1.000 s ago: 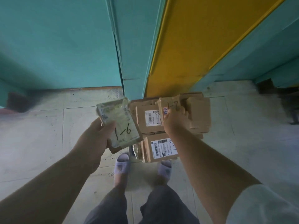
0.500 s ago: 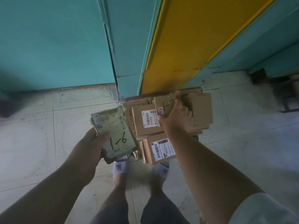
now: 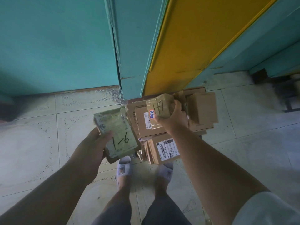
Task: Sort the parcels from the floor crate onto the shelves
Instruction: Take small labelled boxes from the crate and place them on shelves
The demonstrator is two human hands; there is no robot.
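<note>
Left hand: your left hand (image 3: 90, 148) grips the flat parcel marked "1-6" (image 3: 116, 134), thumb curled over its label face, fingers hidden underneath it.
Parcel "1-6": it sits tilted in the air at about 9 o'clock from the pile, its far edge overlapping the pile's near-left corner in the view.
Right hand: your right hand (image 3: 173, 118) clasps the small taped parcel marked "1-7" (image 3: 159, 106), fingers wrapped round its right edge, thumb pressed on its near face.
Parcel "1-7": held above the middle of the pile, with a small pink sticker at its lower left corner.
Pile of parcels: brown boxes (image 3: 164, 148) with barcode labels lie stacked on the floor at 12 o'clock from your feet; whether a crate holds them, you cannot tell.
Floor: pale tiles (image 3: 40, 143).
Feet: your two slippers (image 3: 124, 168) stand just at 6 o'clock of the pile.
Panels: teal and yellow panels (image 3: 186, 46) rise at 12 o'clock beyond the pile.
</note>
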